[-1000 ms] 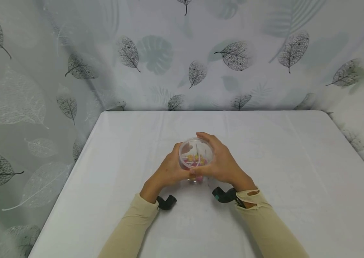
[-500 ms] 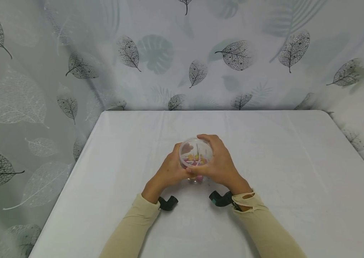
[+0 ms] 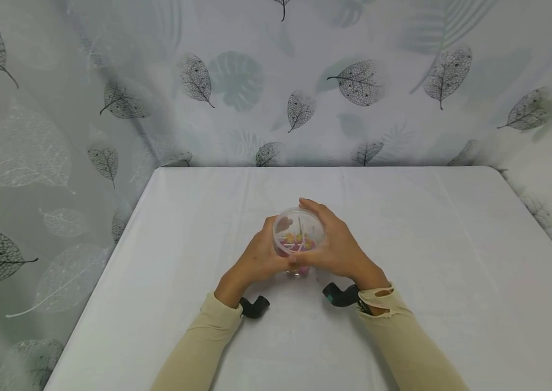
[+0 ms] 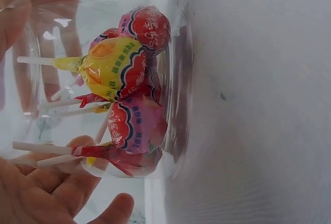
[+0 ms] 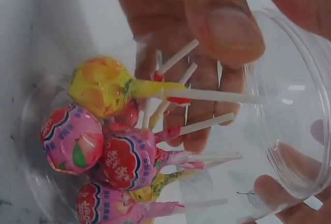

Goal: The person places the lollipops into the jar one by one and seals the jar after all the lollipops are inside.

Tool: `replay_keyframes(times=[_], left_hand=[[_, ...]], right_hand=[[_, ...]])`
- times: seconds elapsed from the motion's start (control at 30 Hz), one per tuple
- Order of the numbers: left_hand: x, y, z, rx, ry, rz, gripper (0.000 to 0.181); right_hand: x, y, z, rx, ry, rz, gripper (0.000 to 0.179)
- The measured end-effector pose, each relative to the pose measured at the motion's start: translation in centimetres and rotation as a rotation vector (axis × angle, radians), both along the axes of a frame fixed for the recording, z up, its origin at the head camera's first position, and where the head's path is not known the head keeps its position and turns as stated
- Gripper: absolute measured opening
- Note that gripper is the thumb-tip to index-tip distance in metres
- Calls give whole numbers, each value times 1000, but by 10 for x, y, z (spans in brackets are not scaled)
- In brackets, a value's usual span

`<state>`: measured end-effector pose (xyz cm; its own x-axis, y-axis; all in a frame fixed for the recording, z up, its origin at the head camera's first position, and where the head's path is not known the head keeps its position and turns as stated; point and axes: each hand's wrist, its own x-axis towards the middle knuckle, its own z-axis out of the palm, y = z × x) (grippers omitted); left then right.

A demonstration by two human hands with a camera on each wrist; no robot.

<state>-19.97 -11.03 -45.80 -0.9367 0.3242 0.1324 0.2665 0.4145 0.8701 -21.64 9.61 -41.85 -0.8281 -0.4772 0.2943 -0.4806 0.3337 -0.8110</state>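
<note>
A clear plastic jar [image 4: 178, 87] stands upright on the table, with several wrapped lollipops inside. One yellow lollipop [image 4: 111, 71] sits among pink and red ones, white sticks pointing up toward the top. My left hand [image 3: 256, 258] grips the jar's side from the left, thumb across the front. From the right, my right hand [image 3: 341, 252] holds the round clear lid [image 5: 289, 100] at the top, its thumb along the near edge and its fingers around the far edge. In the head view both hands hide most of the jar's wall.
A white cloth covers the table [image 3: 432, 244]. Behind it and at the sides hangs a leaf-patterned curtain [image 3: 236, 125]. Black wrist-worn pieces stick out under the left wrist [image 3: 255, 308] and the right wrist [image 3: 340, 295].
My right hand turned a little around the lid and drew nearer, then swung back to about its earlier pose. The left hand and the jar stay nearly in place.
</note>
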Motion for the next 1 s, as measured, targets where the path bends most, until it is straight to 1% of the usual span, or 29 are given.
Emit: replay_keyframes(times=[0.27,0.5,0.63,0.73,0.83,1.0], left_hand=[[1,1,2,-10,14,15,95],[1,1,2,-14,19,24,97],[2,2,2,-15,15,25,97],[1,3,3,-15,9,17,97],[1,2,4,-13,8,3,97],[2,0,3,-14,17,-9,93]], right_hand=[[3,-5,-1,-10,55,-71,109],[4,-9,-5,-29,114,-105,103],[6,-11,-5,1,158,-140,100],[7,-12,-4,34,178,-164,103],[7,-11,-3,62,168,-150,108],[5,-5,0,61,73,-50,109]])
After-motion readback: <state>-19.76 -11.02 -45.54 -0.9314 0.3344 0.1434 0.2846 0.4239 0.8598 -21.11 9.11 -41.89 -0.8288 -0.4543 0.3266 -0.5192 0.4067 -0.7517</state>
